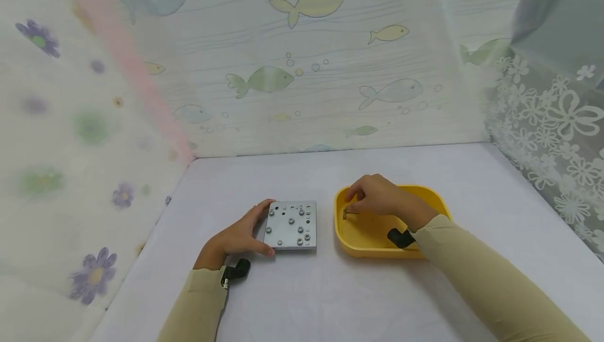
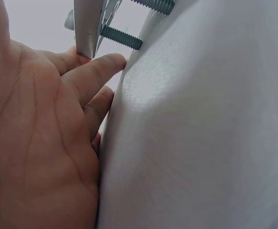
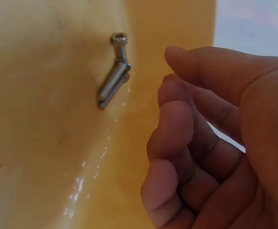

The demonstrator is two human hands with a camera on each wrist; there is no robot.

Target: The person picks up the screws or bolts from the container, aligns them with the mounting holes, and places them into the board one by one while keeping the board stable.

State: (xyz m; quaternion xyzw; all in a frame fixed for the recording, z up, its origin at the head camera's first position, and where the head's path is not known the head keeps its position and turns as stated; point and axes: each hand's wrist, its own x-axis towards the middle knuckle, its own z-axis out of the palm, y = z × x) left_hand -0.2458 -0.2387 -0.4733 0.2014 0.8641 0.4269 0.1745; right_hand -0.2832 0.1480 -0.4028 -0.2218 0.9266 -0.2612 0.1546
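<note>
A square metal plate (image 1: 283, 231) with several socket-head screws in it lies on the white table. My left hand (image 1: 238, 233) grips it from the left, thumb at the near corner and fingers at the far one. Threaded screw shanks (image 2: 122, 38) stick out below the plate in the left wrist view. To the right, my right hand (image 1: 379, 195) hovers inside a yellow tray (image 1: 377, 253), fingers loosely bent and holding nothing visible. A few small socket-head screws (image 3: 112, 78) lie together in the tray, just apart from the fingertips.
The table (image 1: 292, 295) has a white cover. A fish-print curtain (image 1: 330, 106) hangs at the back, a flowered one (image 1: 94, 200) at the left and a lace one (image 1: 561, 121) at the right. Small black wrist cameras (image 1: 401, 238) sit at both sleeves.
</note>
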